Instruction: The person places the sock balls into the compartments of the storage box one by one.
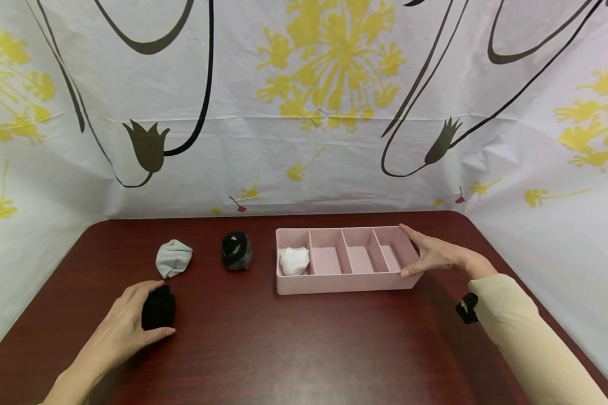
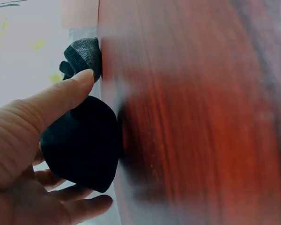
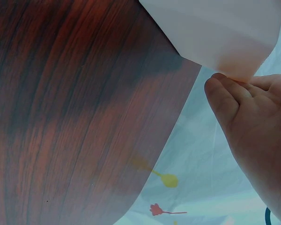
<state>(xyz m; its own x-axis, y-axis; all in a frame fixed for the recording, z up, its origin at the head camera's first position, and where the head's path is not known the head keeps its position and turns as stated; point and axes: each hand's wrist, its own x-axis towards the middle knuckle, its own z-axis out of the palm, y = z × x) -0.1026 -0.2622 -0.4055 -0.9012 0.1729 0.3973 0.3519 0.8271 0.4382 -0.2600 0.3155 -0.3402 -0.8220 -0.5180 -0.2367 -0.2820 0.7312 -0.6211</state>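
Note:
At the left of the table, my left hand (image 1: 126, 320) curves its thumb and fingers round a balled black sock (image 1: 159, 308). The left wrist view shows this black sock (image 2: 84, 145) low at the table, between thumb and fingers. My right hand (image 1: 438, 254) holds the right end of a pink divided box (image 1: 344, 283), thumb at the front rim and fingers at the back corner. A balled white sock (image 1: 294, 261) lies in the box's leftmost compartment; the other compartments hold nothing. In the right wrist view, the fingertips (image 3: 215, 82) are against the box's end.
A light grey balled sock (image 1: 174, 259) lies just beyond my left hand. Between it and the box sits a black and grey balled sock (image 1: 236, 251). The dark red wooden table (image 1: 284, 349) meets a white patterned sheet (image 1: 223, 169) at its back and sides.

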